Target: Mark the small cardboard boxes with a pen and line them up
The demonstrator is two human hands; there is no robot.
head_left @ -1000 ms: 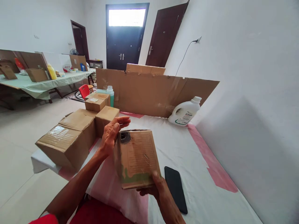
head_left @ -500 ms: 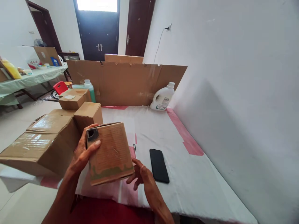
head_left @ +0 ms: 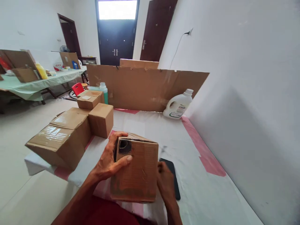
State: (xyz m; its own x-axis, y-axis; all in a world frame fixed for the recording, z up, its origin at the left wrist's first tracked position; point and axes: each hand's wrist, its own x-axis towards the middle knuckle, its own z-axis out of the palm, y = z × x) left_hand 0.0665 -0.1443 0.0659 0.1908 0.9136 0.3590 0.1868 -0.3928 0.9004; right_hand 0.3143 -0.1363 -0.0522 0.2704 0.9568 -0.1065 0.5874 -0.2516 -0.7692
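A brown cardboard box (head_left: pixel 138 175) is held up over the near part of the table, with a dark-rimmed hole in its upper left corner. My left hand (head_left: pixel 112 156) grips the box's left side, its thumb on the near face and its fingers over the top edge. Beside the box's right side, my right hand (head_left: pixel 166 176) is closed with curled fingers, blurred by motion. Just above those fingers shows a smeared dark pen (head_left: pixel 163 149), seemingly in their grasp. A black phone (head_left: pixel 175 182) lies partly behind my right hand.
Several cardboard boxes (head_left: pixel 67 137) are grouped at the table's left. A white jug (head_left: pixel 179 104) and a bottle of green liquid (head_left: pixel 105 93) stand at the back, before an upright cardboard sheet (head_left: pixel 138 87). A wall (head_left: pixel 246 93) borders the right side.
The view has swung left, shifting everything rightward. My right hand has gone from loosely spread to curled, and the pen near it has moved and blurred. The left hand still holds the box.
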